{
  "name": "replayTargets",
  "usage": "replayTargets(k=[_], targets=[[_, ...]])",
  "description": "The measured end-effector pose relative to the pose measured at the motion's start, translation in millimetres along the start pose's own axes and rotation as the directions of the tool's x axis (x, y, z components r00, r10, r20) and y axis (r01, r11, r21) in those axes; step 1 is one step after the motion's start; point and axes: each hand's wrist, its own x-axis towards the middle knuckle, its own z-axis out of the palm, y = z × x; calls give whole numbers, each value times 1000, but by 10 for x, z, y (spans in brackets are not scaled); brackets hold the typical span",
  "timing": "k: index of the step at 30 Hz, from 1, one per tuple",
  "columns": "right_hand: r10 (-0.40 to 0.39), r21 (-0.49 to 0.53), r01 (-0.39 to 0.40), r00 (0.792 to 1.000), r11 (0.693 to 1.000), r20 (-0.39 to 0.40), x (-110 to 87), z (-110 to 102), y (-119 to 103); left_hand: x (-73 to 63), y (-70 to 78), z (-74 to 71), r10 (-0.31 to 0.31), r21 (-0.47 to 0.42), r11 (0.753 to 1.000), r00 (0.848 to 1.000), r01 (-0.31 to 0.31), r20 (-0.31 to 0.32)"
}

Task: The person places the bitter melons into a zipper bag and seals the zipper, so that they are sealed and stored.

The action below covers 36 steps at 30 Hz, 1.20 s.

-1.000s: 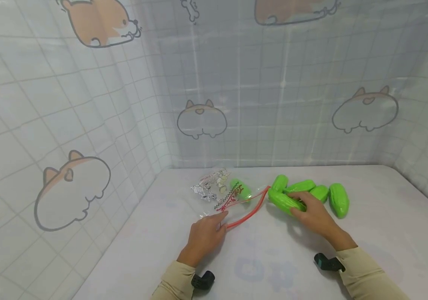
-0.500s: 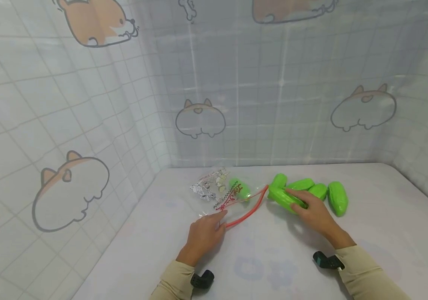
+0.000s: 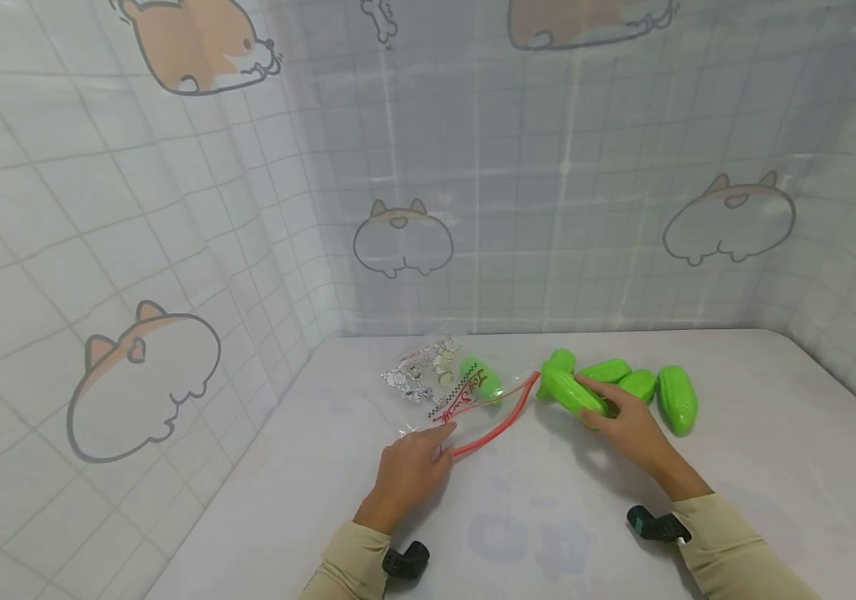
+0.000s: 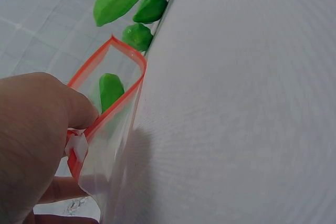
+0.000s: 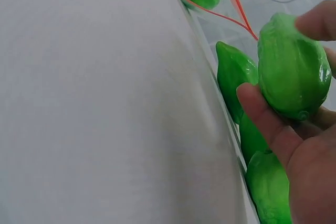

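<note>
My left hand [image 3: 408,467] pinches the red zip edge of a clear printed zip bag [image 3: 420,375]. The bag's mouth gapes in the left wrist view, where its red rim [image 4: 105,111] forms a loop. Inside lies one glossy green gourd [image 4: 110,90]. To the right of the mouth, my right hand [image 3: 630,429] grips another ridged green gourd [image 3: 573,393] between thumb and fingers. This gourd [image 5: 289,72] is raised off the table in the right wrist view, apart from the bag. Part of my left fingers is hidden behind the bag.
Several more green gourds lie on the white table behind and beside my right hand, including a rear one [image 3: 608,370] and the rightmost one [image 3: 678,400]. A curtain with a grid and dog drawings [image 3: 473,167] stands around the back and sides.
The gourd in my right hand has turned slightly, and its far end now points more toward the back. My left hand and the bag have stayed in place.
</note>
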Motion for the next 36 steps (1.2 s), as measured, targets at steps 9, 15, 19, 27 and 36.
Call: replayTargets(k=[9, 15, 19, 27, 36], targets=[[18, 20, -18, 999, 1000, 31, 28, 11, 35, -1, 5, -11, -2, -3, 1000, 1000, 2, 2], [11, 25, -12, 999, 1000, 46, 22, 14, 24, -2, 12, -18, -16, -8, 1000, 1000, 16, 23], [2, 35, -4, 998, 999, 57, 24, 26, 12, -2, 5, -9, -21, -8, 1000, 999, 22, 29], [-17, 36, 14, 997, 999, 74, 33, 72, -26, 10, 3, -12, -16, -2, 1000, 999, 16, 30], [-62, 65, 55, 992, 996, 111, 32, 112, -78, 8, -2, -9, -9, -4, 1000, 1000, 9, 27]])
